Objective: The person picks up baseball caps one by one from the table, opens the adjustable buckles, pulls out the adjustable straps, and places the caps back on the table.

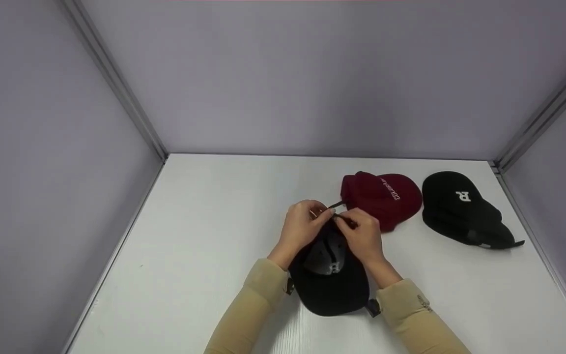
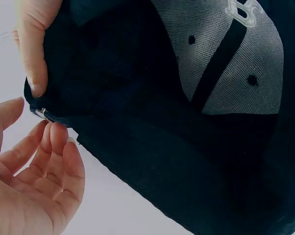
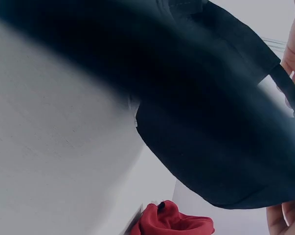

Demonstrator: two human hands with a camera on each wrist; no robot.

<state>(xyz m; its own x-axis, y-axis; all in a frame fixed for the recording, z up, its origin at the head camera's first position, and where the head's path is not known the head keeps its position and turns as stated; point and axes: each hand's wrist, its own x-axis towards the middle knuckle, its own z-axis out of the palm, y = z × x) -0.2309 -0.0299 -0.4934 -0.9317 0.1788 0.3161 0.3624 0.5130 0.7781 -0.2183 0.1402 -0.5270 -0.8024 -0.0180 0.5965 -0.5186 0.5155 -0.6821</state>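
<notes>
A black baseball cap (image 1: 331, 295) lies between both hands, brim toward the person and its hollow inside showing. Grey mesh (image 2: 235, 73) lines its front panel, with the back of a white embroidered letter at the mesh edge. At the cap's far end, my left hand (image 1: 302, 226) pinches the back strap near a small metal clasp (image 2: 41, 113). Opposite it, my right hand (image 1: 365, 236) holds the same strap area between thumb and fingers. Both sets of fingertips nearly meet there. In the right wrist view the cap's dark cloth (image 3: 206, 156) covers much of the hands.
A dark red cap (image 1: 386, 199) with white lettering lies just beyond the right hand. Right of it rests another black cap (image 1: 452, 211) with a white R, its strap end toward the wall. The white table (image 1: 204, 221) is enclosed by grey panels (image 1: 283, 78).
</notes>
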